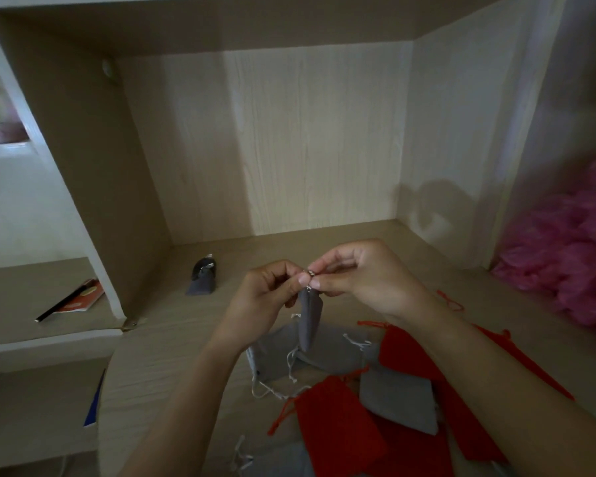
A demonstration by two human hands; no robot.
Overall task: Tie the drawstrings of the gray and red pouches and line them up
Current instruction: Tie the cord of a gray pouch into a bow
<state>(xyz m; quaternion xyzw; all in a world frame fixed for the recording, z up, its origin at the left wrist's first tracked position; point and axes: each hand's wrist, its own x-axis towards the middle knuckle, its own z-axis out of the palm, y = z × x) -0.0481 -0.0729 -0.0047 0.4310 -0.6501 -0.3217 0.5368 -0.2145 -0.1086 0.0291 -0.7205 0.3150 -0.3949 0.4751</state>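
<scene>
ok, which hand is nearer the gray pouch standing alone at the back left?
Left. The left hand is just right of the standing pouch; the right hand is farther right, beyond it. Both pinch the top of a hanging pouch.

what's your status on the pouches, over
Left grip and right grip pinch drawstrings atop hanging gray pouch. One cinched pouch stands at back. Loose pile of red and gray pouches below, nothing in the way.

Dim, flat indoor light; a paler band crosses the back panel (289, 142), shade to its left; left hand (265, 294) and right hand (369, 273) throw a soft shadow (437, 208) onto the right wall; edges bow outward; the far-left opening (0, 111) is smeared.
</scene>
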